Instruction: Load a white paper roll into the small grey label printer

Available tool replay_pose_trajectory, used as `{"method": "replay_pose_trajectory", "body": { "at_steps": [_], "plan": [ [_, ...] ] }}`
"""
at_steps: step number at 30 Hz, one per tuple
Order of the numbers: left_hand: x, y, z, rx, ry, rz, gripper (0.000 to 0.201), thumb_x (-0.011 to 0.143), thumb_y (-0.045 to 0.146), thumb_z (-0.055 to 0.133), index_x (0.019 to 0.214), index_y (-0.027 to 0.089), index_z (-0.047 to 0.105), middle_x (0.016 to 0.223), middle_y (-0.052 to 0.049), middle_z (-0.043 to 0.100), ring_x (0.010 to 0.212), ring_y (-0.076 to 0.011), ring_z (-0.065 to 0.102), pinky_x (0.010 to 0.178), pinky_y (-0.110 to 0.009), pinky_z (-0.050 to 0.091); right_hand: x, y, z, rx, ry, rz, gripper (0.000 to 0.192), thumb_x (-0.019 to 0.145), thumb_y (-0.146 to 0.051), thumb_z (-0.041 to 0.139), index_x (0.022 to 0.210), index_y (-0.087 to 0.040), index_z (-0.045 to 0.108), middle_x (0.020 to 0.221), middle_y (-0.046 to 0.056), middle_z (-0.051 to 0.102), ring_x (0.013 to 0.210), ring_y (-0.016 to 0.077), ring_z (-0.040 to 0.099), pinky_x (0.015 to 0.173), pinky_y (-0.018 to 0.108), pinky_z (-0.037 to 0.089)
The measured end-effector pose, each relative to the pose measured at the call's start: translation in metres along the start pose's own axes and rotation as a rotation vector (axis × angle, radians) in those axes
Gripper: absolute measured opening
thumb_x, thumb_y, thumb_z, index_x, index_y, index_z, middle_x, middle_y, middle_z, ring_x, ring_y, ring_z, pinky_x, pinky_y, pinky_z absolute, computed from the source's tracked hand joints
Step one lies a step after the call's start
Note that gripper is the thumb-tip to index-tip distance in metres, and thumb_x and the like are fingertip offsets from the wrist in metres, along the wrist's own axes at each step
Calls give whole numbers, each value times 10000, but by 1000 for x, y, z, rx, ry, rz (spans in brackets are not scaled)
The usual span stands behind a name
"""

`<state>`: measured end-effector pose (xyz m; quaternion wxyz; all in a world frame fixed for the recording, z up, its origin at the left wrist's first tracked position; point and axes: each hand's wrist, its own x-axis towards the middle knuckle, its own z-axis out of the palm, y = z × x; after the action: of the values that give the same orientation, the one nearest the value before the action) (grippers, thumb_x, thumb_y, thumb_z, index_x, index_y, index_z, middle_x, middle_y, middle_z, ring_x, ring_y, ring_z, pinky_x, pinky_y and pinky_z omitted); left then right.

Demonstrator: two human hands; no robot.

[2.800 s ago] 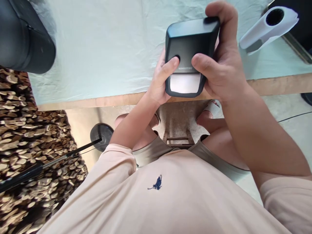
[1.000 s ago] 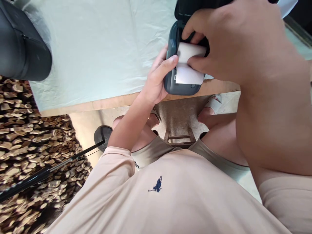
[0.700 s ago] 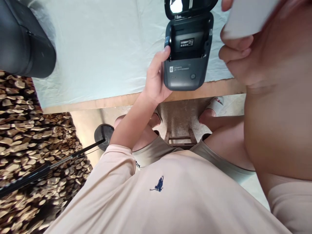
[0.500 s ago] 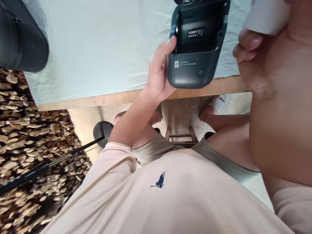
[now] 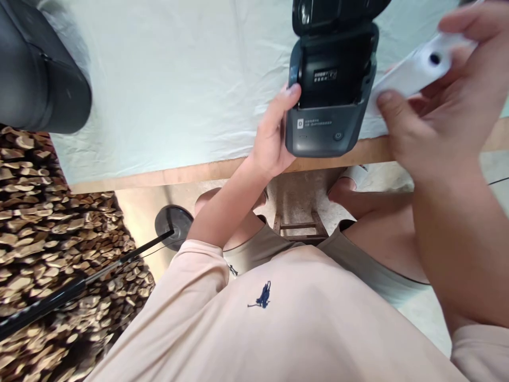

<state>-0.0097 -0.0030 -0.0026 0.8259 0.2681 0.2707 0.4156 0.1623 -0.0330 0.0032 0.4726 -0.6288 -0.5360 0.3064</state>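
Note:
My left hand [image 5: 273, 139] grips the left side of a dark grey label printer [image 5: 326, 130] at the table's front edge. Its lid [image 5: 338, 13] stands open, and the paper bay holds no roll, showing only a small sticker. My right hand [image 5: 445, 122] is just right of the printer and holds a white paper roll [image 5: 413, 74] between fingers and thumb. The roll's dark core hole faces the camera. The roll's lower end sits close to the printer's right side.
A pale cloth [image 5: 167, 95] covers the table, which has a bare wooden front edge [image 5: 159, 178]. A large black rounded object [image 5: 35, 69] stands at the far left. Below are a black stand base [image 5: 174, 225] with its pole, a wooden stool [image 5: 300, 229] and cut logs [image 5: 47, 223].
The printer's lid was opened and my right hand lifted the white roll out of the bay. That hand has since come back down beside the printer with the roll turned end-on.

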Motion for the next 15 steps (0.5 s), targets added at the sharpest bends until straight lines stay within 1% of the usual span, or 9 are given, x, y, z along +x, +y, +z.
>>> {"method": "replay_pose_trajectory", "body": {
  "at_steps": [2, 4, 7, 9, 11, 12, 13, 14, 15],
  "plan": [
    [0, 1, -2, -5, -3, -24, 268, 819, 356, 367, 899, 194, 564, 865, -14, 652, 918, -175, 610, 773, -264, 497, -6, 8, -1, -268, -38, -38, 545, 676, -276, 567, 1176, -272, 349, 890, -13, 540, 717, 15, 506, 655, 193, 427],
    [0, 1, -4, -14, 19, -42, 263, 807, 372, 401, 917, 190, 555, 886, -17, 647, 891, -168, 612, 750, -262, 491, -10, 15, 0, -370, -44, -40, 515, 691, -302, 541, 1170, -270, 352, 901, -4, 563, 709, 28, 514, 673, 222, 433],
    [-1, 0, -5, -30, 33, -50, 276, 789, 389, 440, 927, 179, 555, 927, -32, 650, 948, -191, 601, 752, -280, 490, -13, 19, 3, -391, -35, -56, 502, 697, -330, 524, 1171, -278, 366, 929, 2, 577, 710, 46, 525, 700, 254, 434],
    [0, 0, -5, -47, 45, -56, 267, 780, 378, 454, 931, 182, 555, 936, -35, 654, 968, -206, 597, 747, -289, 490, -13, 17, 4, -372, -38, -83, 550, 690, -336, 518, 1204, -291, 329, 1042, 11, 545, 834, 67, 545, 761, 268, 446],
    [0, 0, -4, -70, 60, -55, 263, 774, 367, 464, 946, 190, 554, 937, -27, 655, 979, -208, 596, 767, -291, 486, -14, 11, 2, -335, -28, -125, 575, 683, -382, 499, 1219, -307, 305, 1180, 14, 451, 1018, 87, 503, 830, 268, 445],
    [0, 0, -4, -83, 64, -54, 257, 771, 357, 471, 953, 197, 553, 942, -21, 655, 987, -204, 594, 786, -289, 483, -15, 7, 1, -318, 1, -149, 559, 686, -420, 477, 1210, -314, 315, 1215, 11, 404, 1090, 97, 460, 858, 271, 436],
    [0, 1, -3, -97, 66, -52, 249, 768, 347, 478, 957, 202, 552, 946, -15, 653, 997, -196, 591, 807, -285, 478, -17, 4, 1, -307, 52, -173, 527, 690, -458, 452, 1186, -318, 343, 1215, 9, 379, 1122, 105, 426, 869, 276, 422],
    [0, 1, -2, -110, 67, -45, 242, 767, 341, 484, 957, 206, 551, 945, -8, 652, 1002, -188, 589, 822, -278, 475, -19, 1, 0, -291, 119, -196, 490, 693, -487, 430, 1150, -316, 382, 1180, 12, 383, 1099, 108, 423, 852, 281, 410],
    [-1, 1, -2, -119, 67, -40, 235, 767, 334, 487, 955, 207, 550, 938, -4, 650, 1003, -179, 588, 828, -271, 472, -21, -2, 1, -268, 188, -220, 454, 692, -503, 420, 1103, -309, 422, 1115, 19, 404, 1025, 102, 439, 807, 281, 398]
  ]
}}
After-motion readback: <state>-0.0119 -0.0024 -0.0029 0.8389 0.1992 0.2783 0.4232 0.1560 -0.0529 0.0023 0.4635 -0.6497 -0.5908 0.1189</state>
